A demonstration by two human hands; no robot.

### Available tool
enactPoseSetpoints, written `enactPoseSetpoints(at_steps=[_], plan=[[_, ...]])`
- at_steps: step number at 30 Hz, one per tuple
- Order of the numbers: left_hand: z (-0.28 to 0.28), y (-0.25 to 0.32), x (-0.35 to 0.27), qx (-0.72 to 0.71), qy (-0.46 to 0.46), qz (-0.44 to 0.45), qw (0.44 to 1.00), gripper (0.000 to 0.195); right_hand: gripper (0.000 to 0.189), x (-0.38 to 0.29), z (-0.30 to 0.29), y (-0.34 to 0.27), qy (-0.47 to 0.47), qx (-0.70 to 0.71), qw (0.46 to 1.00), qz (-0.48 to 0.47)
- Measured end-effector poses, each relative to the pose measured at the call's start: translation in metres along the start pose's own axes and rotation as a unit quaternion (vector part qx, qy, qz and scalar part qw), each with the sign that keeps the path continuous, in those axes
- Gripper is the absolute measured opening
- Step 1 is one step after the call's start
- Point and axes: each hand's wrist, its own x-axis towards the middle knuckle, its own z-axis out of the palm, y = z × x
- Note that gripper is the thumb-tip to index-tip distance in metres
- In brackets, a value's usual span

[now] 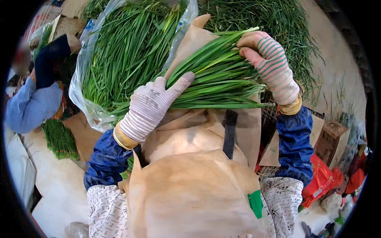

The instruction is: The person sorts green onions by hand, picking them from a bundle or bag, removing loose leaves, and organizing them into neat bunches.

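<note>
A loose bunch of garlic chives (205, 77) lies across brown sheeting before me, leaves fanned towards the right. My left hand (151, 101), in a pale striped knit glove, holds the bunch at its left side, thumb laid over the leaves. The other fingers of that hand are partly hidden. At the bunch's upper right end, my right hand (268, 59) pinches some stalks between thumb and fingers. Its pink-and-green striped glove leaves the fingertips bare. Just beyond my left hand, a clear plastic bag (78, 77) is filled with more chives (128, 50).
A heap of green leaves (259, 20) lies on the floor at the back right. At left are another person's blue sleeve (38, 104) and a tied bundle of chives (61, 138). A brown crate (332, 142) and red bags (321, 178) stand at right.
</note>
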Motion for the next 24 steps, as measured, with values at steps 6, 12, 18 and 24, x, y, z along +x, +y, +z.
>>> enactPoseSetpoints(at_steps=[6, 12, 18, 24], plan=[[0.02, -0.005, -0.008, -0.054, 0.067, -0.013, 0.996, 0.076, 0.014, -0.007, -0.019, -0.003, 0.075, 0.343, 0.909, 0.225], [0.021, -0.004, -0.003, -0.087, 0.022, -0.033, 0.995, 0.092, 0.021, -0.028, -0.043, 0.017, 0.11, 0.502, 0.825, 0.237], [0.017, 0.002, 0.001, -0.068, -0.008, -0.053, 0.996, 0.085, 0.035, -0.056, -0.073, 0.05, 0.161, 0.559, 0.798, 0.158], [0.018, 0.005, 0.008, -0.075, 0.013, -0.023, 0.997, 0.081, 0.033, -0.087, -0.131, 0.122, 0.239, 0.624, 0.727, 0.159]])
